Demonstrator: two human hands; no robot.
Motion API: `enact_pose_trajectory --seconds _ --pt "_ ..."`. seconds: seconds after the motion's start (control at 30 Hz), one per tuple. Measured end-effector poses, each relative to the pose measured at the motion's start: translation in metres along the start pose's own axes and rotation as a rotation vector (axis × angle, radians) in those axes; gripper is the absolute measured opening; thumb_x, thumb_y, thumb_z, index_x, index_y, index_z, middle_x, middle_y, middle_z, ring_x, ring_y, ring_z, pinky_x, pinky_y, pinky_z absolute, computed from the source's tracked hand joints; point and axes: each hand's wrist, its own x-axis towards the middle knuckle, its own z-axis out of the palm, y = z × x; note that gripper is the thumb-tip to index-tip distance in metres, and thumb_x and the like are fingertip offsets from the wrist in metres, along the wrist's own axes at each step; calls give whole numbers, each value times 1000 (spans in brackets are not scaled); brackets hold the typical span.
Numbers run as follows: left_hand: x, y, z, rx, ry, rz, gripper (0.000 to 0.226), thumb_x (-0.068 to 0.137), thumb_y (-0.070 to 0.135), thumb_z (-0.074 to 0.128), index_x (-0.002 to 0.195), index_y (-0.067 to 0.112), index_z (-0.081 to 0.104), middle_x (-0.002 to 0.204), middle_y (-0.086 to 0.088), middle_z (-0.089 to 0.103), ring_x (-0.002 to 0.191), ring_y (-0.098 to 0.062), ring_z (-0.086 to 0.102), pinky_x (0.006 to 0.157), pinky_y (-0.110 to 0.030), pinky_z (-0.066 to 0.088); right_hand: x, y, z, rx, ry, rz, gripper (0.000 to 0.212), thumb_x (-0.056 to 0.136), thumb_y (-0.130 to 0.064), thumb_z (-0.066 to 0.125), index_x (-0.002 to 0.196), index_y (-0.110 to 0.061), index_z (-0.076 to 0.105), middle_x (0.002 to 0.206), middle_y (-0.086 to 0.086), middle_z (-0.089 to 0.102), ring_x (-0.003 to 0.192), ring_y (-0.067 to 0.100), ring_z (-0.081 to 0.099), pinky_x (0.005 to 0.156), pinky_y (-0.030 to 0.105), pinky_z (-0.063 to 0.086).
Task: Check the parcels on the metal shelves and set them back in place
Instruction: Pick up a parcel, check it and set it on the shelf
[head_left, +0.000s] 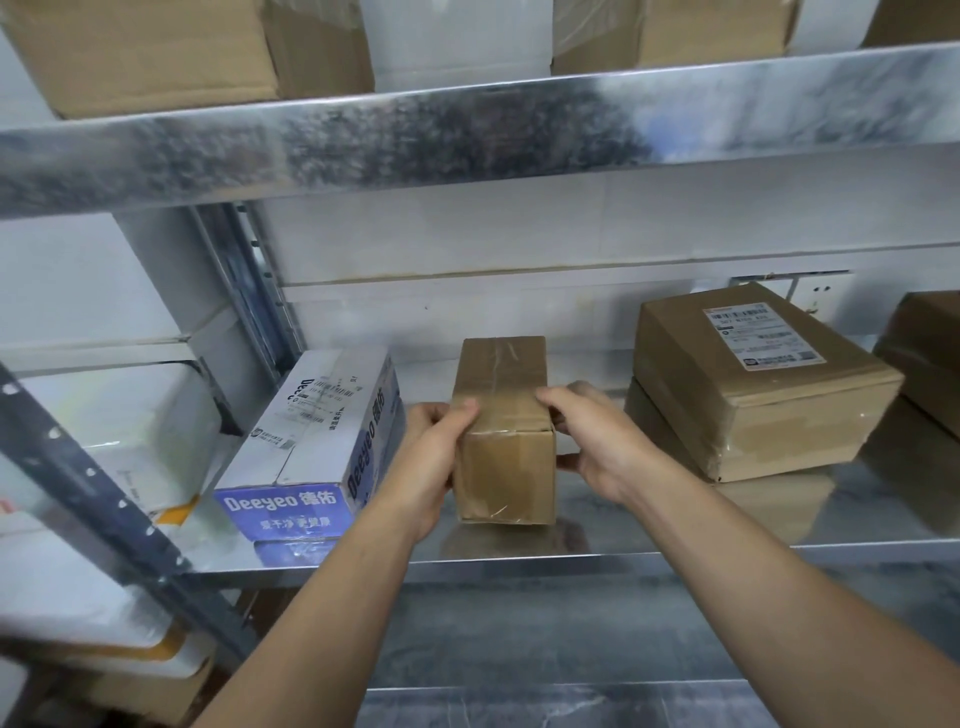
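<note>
As the scene stands: a person faces a metal shelf and holds a small brown parcel with both hands.
Parcel position: mid-shelf, near the front edge, seemingly resting on the metal; it lies between a blue-and-white carton and a stack of two flat brown boxes, touching neither.
Left hand: clasps the parcel's left side, thumb over the top edge.
Right hand: clasps the right side, thumb on top, fingers curled around the side.
Progress: probably mid-task. This parcel is in hand; whether it is coming out or going back cannot be told, nor which neighbours are already checked.
Materials: the parcel is a long cardboard block, sealed with glossy, wrinkled clear tape. The shelf is mottled, reflective sheet metal. The top flat box bears a white printed label.
</note>
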Motion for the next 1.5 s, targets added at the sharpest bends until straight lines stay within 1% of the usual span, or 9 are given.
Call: enact_pose_trajectory --seconds 0.17,0.33,0.5,0.77,0.97,1.07,1.2,1.27,1.5 --pt "1 -11 9 11 50 20 24 99 22 64 115 10 50 96 -5 64 78 -14 63 62 -26 51 4 11 6 3 23 -3 32 96 -30 70 115 -13 49 98 5 66 79 16 64 67 32 53" --pt "6 -17 12 19 54 29 27 97 15 63 122 16 53 111 -6 69 97 -19 69 86 -38 58 8 19 10 61 -7 -11 34 97 -25 70 123 -17 49 115 5 72 95 19 71 67 28 54" --pt "7 -23 13 46 59 33 28 97 8 57 122 22 59 105 -2 73 96 -18 71 92 -40 56 14 23 13 15 14 -65 14 99 -16 67 100 -25 56 110 6 73 100 22 72 85 36 59" --pt "8 -24 13 86 72 21 34 97 11 57 129 23 56 112 -1 71 105 -19 69 99 -44 55 21 27 17 -33 38 -97 16 98 -19 67 96 -29 55 110 3 73 104 24 71 98 47 57" --pt "5 -18 9 5 28 -28 23 103 28 55 124 24 61 116 2 73 103 -10 70 88 -34 54 20 23 8 52 -18 -54 10 101 -12 62 103 -22 58 106 6 73 96 22 72 84 38 59" --pt "6 -15 2 5 64 -92 35 105 41 47 132 24 62 128 11 66 125 -10 58 108 -43 44 22 19 -1 165 -31 24 12 102 -8 56 110 -13 64 95 8 76 82 22 72 70 35 59" --pt "4 -16 -8 -156 148 -225 26 107 33 48 115 16 66 91 5 73 79 -9 71 67 -29 56 23 29 -7 355 -30 122 27 103 -11 52 124 -2 67 102 15 76 84 28 73 77 39 60" --pt "0 -17 -9 -196 125 -299 29 106 32 50 104 12 70 71 -1 76 71 -20 71 75 -36 59 21 36 -8 429 -28 137 29 102 -10 52 123 3 67 96 16 76 79 27 72 75 38 60" --pt "3 -17 -10 -230 90 -339 31 107 32 47 112 12 70 91 -6 80 78 -23 74 68 -37 59 20 51 -6 499 -52 84 31 106 -12 49 133 -7 63 107 13 78 86 25 75 79 38 58"
